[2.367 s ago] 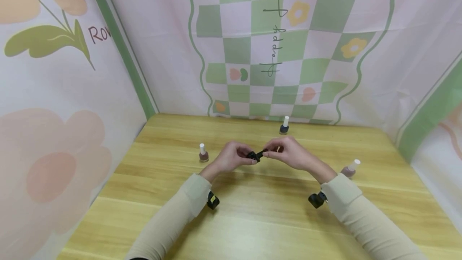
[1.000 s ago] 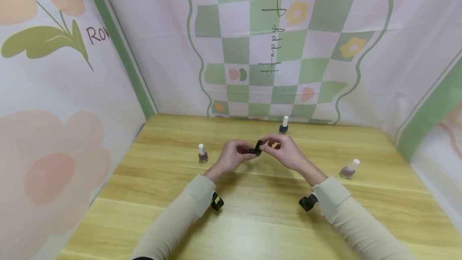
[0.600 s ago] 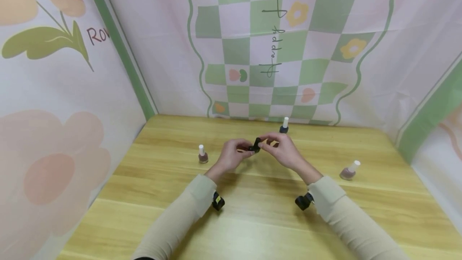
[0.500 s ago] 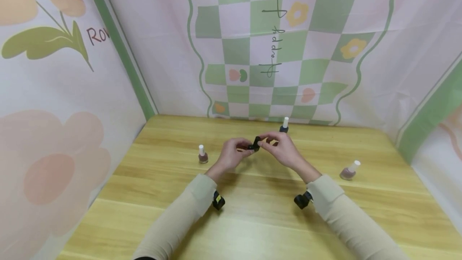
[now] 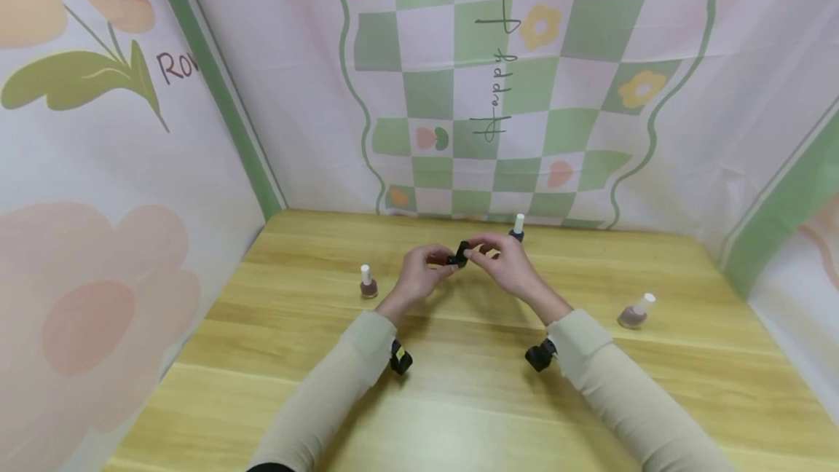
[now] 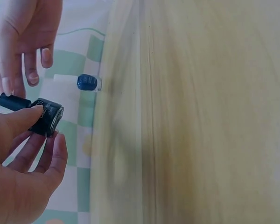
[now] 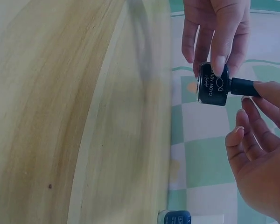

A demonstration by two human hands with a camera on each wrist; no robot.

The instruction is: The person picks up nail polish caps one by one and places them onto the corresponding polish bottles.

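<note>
A black nail polish bottle [image 7: 213,85] with white lettering and a slim black cap [image 7: 245,87] is held above the table. My left hand [image 5: 418,272] pinches the glass body between thumb and fingers. From the other side my right hand [image 5: 510,266] pinches the cap with thumb and index finger, its other fingers loosely bent. In the head view the cap tilts upward toward the right hand. Cap and bottle are joined in the right wrist view.
Behind the right hand stands a dark blue nail polish [image 5: 518,228] with a white cap. A mauve-brown one [image 5: 368,287] is to the left, a paler mauve one [image 5: 632,316] to the right. The wooden table [image 5: 459,399] ends at a patterned curtain [image 5: 432,93].
Both hands have moved a little toward the back of the table with the nail polish bottle. Its cap has swung from lying sideways to pointing more upward. The other bottles stay put.
</note>
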